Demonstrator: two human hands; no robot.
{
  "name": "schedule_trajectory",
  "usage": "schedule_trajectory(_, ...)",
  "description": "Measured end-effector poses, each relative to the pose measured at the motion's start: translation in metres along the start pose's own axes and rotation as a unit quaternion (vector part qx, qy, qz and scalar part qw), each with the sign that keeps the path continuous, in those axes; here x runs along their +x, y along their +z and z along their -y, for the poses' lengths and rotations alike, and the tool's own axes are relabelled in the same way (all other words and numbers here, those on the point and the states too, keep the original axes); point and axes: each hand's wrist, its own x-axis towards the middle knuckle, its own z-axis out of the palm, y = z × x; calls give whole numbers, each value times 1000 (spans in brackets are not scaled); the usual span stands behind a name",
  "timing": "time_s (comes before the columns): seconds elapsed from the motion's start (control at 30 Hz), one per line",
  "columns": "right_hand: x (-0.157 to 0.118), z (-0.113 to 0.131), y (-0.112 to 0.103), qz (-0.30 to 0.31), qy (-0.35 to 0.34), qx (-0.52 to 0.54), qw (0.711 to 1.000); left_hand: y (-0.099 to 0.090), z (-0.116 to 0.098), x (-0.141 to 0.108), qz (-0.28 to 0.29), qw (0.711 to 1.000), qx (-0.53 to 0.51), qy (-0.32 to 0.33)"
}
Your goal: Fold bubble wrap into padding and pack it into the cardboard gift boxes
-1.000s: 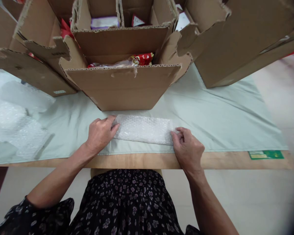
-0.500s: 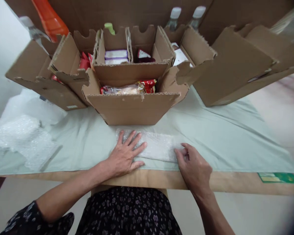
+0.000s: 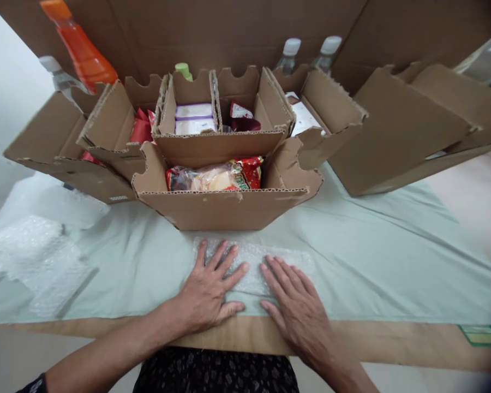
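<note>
A folded strip of bubble wrap (image 3: 254, 268) lies flat on the pale green cloth (image 3: 364, 262), close to the table's front edge. My left hand (image 3: 213, 286) rests palm down on its left end with fingers spread. On the right part, my right hand (image 3: 297, 305) also lies flat, fingers stretched forward and thumb apart. Both palms cover portions of the strip. Just beyond it stands a cardboard box (image 3: 225, 210) containing a red and clear snack packet (image 3: 216, 176).
More bubble wrap (image 3: 33, 251) is heaped at the left. Behind are several cardboard bins, one with white-and-purple packs (image 3: 194, 117). An orange bottle (image 3: 85, 57) and white-capped bottles (image 3: 288, 54) rise at the back. A green card (image 3: 483, 334) sits at the front right edge.
My right hand has let go of the strip's right end, moved left and flattened onto it. My left hand stays on the strip. The whole view has shifted, with things lower in the picture.
</note>
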Motion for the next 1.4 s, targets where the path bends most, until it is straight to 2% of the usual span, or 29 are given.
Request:
schedule_trajectory(0.2,-40,-36,-29,29,-37,9,999,-4,0,0,-4,1000,-15,-6)
schedule_trajectory(0.3,-44,-44,-39,28,-63,17,997,-4,0,-1,-1,1000,-20,-5)
schedule_trajectory(0.43,-37,-51,-42,23,-108,1,994,-7,5,-1,15,1000,-21,3)
schedule_trajectory(0.57,-26,-49,-44,-18,-133,-16,991,-13,8,-4,18,1000,-23,2)
schedule_trajectory(0.77,-31,-36,-59,-51,-79,50,994,-26,3,-24,-54,998,-23,-11)
schedule_trajectory(0.9,-40,-30,-61,-66,-70,59,994,-29,1,-30,-80,997,-6,-4)
schedule_trajectory(1.2,-26,-31,-50,-13,-79,37,996,-25,4,-23,-79,995,55,19)
schedule_trajectory(1.4,-23,-34,-44,-1,-99,-44,994,-32,10,-28,-61,996,63,7)
